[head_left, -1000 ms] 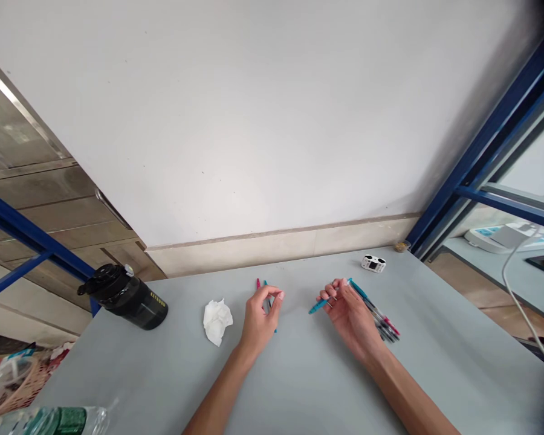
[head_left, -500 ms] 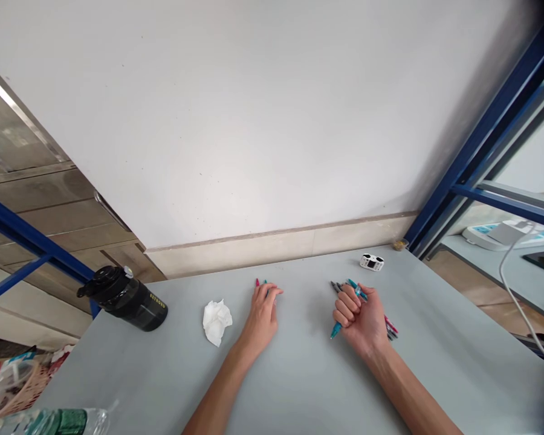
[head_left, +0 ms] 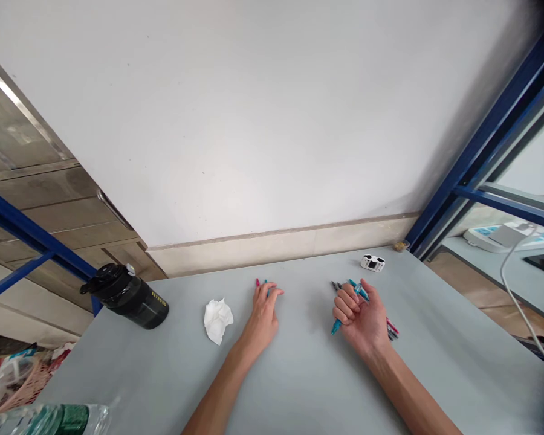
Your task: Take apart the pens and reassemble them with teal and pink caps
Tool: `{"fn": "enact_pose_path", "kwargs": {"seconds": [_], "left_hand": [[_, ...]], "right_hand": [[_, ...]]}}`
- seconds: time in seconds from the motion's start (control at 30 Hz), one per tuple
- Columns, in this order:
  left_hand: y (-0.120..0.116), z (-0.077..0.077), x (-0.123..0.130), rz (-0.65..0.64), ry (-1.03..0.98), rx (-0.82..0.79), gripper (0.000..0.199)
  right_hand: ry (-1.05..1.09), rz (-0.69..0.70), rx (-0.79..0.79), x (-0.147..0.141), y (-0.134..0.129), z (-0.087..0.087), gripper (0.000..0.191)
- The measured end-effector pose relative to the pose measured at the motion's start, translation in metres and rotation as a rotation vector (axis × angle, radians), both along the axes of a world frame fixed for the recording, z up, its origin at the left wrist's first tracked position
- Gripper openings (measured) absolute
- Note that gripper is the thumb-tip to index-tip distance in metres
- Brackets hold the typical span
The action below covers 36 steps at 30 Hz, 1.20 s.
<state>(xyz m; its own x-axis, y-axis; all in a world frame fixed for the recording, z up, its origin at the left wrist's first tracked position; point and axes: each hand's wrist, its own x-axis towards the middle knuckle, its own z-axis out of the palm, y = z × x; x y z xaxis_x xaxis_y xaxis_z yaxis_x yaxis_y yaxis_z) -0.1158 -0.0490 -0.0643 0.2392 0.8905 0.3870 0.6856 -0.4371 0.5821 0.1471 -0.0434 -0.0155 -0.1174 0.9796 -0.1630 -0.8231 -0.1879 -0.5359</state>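
Note:
Palm side up, my right hand [head_left: 362, 315] has its fingers curled round a teal pen [head_left: 336, 327], whose lower end pokes out below the little finger. The pen's other end rises between the fingers and the thumb, which is held a little away. Behind and under this hand lie several pens [head_left: 392, 329], dark and pink ones; most of their length is hidden. My left hand [head_left: 265, 314] rests palm down on the table with bent, spread fingers. Just past its fingertips show the ends of a pink pen [head_left: 257, 282] and a teal pen [head_left: 266, 281], the rest covered.
Left of my left hand lies a crumpled white tissue [head_left: 218, 321]. A black bottle [head_left: 129, 299] stands farther left, and a clear plastic bottle [head_left: 75, 418] is at the near left corner. A small white device [head_left: 372, 263] and a little tub [head_left: 401, 245] sit at the back right.
My right thumb has lifted slightly away from the teal pen, and the pen's lower end has shifted up a little. The left hand stays about where it was.

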Motion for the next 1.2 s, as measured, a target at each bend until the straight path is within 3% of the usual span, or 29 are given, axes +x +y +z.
{"fn": "enact_pose_path", "kwargs": {"seconds": [0.33,0.57,0.7,0.87,1.03,1.2], "left_hand": [[-0.008,-0.002,0.01,-0.03,0.045,-0.003,0.084],[-0.008,0.001,0.01,-0.01,0.023,0.012,0.082],[-0.005,0.0,0.008,0.001,-0.007,0.029,0.079],[-0.003,0.001,0.006,0.018,-0.025,0.033,0.074],[-0.004,0.013,0.01,0.053,-0.088,0.088,0.057],[-0.006,0.025,0.013,0.045,-0.059,0.097,0.033]], "right_hand": [[0.083,-0.026,-0.037,0.003,0.001,-0.01,0.045],[0.026,-0.071,0.047,-0.011,-0.001,0.008,0.045],[-0.221,-0.117,0.119,-0.021,-0.001,0.012,0.045],[-0.526,-0.152,0.245,-0.031,-0.003,0.004,0.047],[-1.143,-0.03,0.561,-0.037,-0.012,-0.008,0.03],[-1.357,0.212,0.844,-0.041,-0.02,-0.011,0.05]]}}
